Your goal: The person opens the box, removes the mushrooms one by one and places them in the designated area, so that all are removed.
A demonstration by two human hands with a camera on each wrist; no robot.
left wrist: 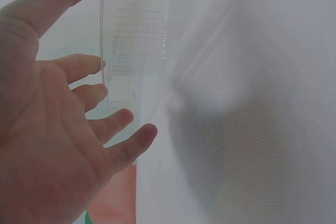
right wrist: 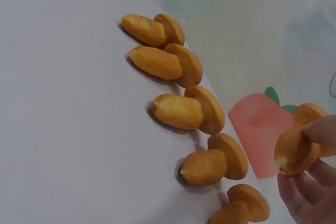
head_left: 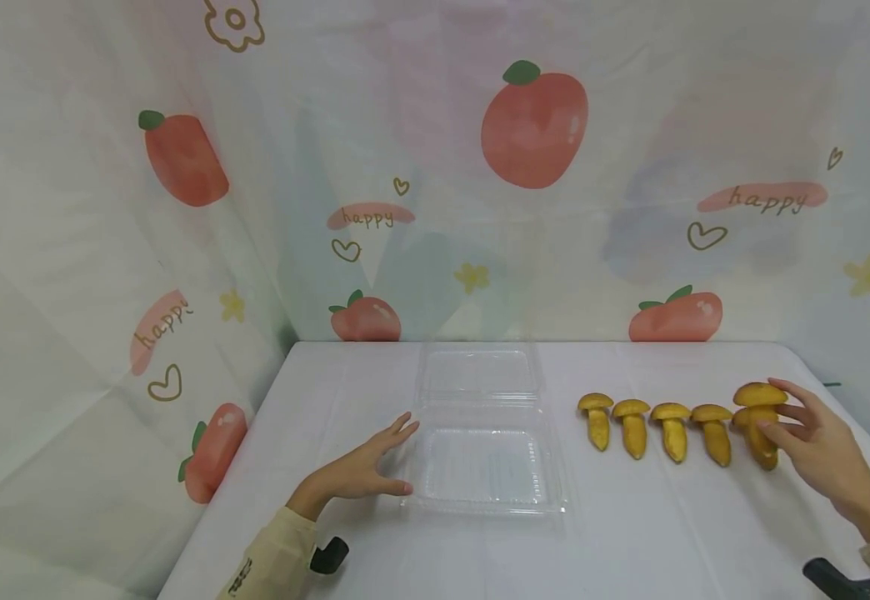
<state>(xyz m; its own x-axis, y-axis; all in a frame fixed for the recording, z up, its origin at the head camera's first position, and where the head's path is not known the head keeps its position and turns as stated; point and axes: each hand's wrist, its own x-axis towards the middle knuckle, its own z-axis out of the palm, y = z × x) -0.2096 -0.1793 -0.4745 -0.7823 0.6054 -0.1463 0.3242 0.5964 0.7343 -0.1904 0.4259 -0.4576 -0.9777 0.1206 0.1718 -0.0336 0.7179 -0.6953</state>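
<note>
My right hand (head_left: 825, 450) pinches a yellow-brown mushroom (head_left: 761, 393) by its stem, between thumb and fingers, at the right end of a row. In the right wrist view this mushroom (right wrist: 294, 151) is lifted clear of the white table. Several similar mushrooms (head_left: 672, 433) lie side by side, caps toward the back; the rightmost is partly hidden behind the held one. At the left side of a clear plastic clamshell box (head_left: 480, 468), my left hand (head_left: 360, 473) has its fingers spread, fingertips right at the rim. The lid (head_left: 478, 373) lies folded back.
A white cloth covers the table (head_left: 495, 554). Behind and to the left rises a fabric backdrop (head_left: 435, 125) printed with fruit, hearts and flowers. Black wrist camera mounts (head_left: 330, 555) show below both hands.
</note>
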